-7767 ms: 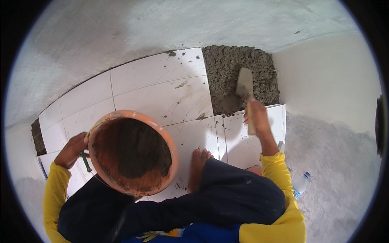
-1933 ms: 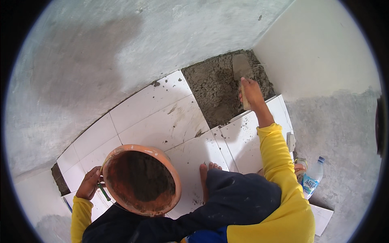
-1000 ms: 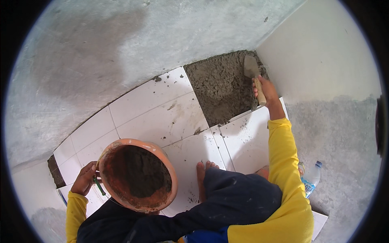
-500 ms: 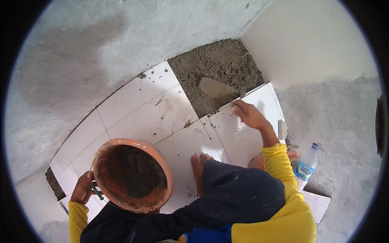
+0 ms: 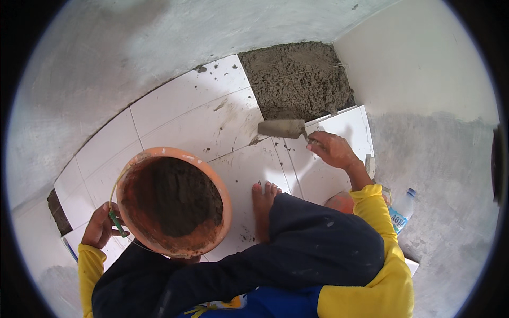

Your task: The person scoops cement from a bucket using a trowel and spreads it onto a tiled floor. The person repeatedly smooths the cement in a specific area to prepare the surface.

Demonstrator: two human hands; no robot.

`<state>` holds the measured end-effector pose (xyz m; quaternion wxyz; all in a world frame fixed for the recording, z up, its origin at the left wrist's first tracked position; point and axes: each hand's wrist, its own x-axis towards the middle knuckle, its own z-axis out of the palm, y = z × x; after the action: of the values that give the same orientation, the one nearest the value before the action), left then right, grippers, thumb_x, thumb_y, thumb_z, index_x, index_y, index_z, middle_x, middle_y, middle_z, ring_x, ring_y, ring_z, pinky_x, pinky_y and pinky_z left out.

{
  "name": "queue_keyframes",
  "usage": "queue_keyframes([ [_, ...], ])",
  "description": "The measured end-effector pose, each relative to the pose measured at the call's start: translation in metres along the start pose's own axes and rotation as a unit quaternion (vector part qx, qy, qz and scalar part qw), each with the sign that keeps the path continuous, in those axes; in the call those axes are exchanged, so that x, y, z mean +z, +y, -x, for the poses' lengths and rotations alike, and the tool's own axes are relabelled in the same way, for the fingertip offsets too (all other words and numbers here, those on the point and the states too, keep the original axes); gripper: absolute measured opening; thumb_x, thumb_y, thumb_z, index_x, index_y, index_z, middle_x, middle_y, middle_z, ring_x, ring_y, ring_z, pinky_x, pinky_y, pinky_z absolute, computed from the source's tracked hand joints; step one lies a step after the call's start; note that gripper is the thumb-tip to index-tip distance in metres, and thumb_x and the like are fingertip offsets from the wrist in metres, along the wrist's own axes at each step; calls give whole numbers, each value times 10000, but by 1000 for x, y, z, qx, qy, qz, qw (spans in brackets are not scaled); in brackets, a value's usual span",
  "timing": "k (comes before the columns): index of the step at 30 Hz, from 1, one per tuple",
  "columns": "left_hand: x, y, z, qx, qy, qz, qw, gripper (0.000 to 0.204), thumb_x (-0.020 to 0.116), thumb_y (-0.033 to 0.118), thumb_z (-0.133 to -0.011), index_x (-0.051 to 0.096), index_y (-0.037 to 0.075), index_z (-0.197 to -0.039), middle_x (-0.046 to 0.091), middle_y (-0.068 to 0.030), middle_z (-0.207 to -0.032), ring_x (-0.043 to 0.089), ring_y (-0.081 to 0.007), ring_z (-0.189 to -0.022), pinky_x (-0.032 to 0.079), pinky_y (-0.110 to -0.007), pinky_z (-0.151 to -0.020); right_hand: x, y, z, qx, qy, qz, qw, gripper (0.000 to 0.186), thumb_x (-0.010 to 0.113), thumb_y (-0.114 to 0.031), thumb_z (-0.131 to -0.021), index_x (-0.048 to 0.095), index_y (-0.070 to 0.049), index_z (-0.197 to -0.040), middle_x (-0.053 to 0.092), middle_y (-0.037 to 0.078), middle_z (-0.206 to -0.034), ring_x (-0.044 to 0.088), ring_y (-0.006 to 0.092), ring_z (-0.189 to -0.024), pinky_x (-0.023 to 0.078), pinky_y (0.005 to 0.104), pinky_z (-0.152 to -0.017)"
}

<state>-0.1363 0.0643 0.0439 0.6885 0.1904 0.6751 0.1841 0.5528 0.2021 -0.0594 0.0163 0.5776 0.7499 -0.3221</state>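
An orange bucket of dark mortar is tilted in front of my left leg. My left hand is closed at its left side, with the green grip of the wire handle by the fingers. My right hand is closed round the handle of a trowel. The mortar-smeared blade points left, over the white tiles near the lower edge of the mortar bed. That bed fills the corner between two walls, and its surface looks rough.
White floor tiles run along the wall, scattered with mortar crumbs. A plastic bottle and another orange container stand beside my right arm. My bare foot rests on the tiles. Bare grey walls enclose the corner.
The trowel has come off the mortar bed, back toward me, and its blade now hangs over the tile edge. My left hand stays at the bucket, which has tilted slightly.
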Motion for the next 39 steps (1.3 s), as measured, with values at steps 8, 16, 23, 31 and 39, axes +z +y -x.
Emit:
queue_keyframes([
  [8,-3,-5,5,-10,-12,-17,1000,621,592,649,-1034,622,83,-1287,730,-141,-1167,739,-309,-1042,638,-571,-851,-74,50,-24,-22,83,116,990,395,693,-392,-1030,710,-90,-1284,766,156,-1159,727,392,-1082,573,497,-934],
  [16,9,-2,1,0,-17,-13,1000,645,586,643,-1041,606,69,-1334,704,-143,-1250,733,-319,-1071,642,-573,-850,-71,11,-73,-115,-103,237,959,316,687,-319,-1032,727,-119,-1274,743,87,-1109,690,334,-1100,487,504,-1010],
  [23,10,-5,-4,13,-15,-2,1000,655,586,639,-1042,591,60,-1350,696,-139,-1265,723,-314,-1102,639,-584,-886,-132,70,-35,38,-40,274,960,330,664,-332,-1048,724,-128,-1300,754,108,-1206,695,350,-1159,501,506,-1048],
  [31,13,3,-9,21,2,-25,999,668,596,630,-1038,597,54,-1376,692,-134,-1297,729,-308,-1093,655,-529,-837,-40,25,-19,-26,-16,155,987,376,613,-426,-1068,717,-86,-1191,765,158,-1147,730,403,-1045,581,533,-899],
  [39,14,4,-4,22,-15,-4,1000,620,596,597,-1058,612,53,-1353,694,-130,-1269,727,-286,-1067,665,-495,-822,-46,42,-27,27,94,127,987,372,593,-440,-1075,699,-86,-1120,768,178,-1035,732,432,-960,584,556,-820],
])
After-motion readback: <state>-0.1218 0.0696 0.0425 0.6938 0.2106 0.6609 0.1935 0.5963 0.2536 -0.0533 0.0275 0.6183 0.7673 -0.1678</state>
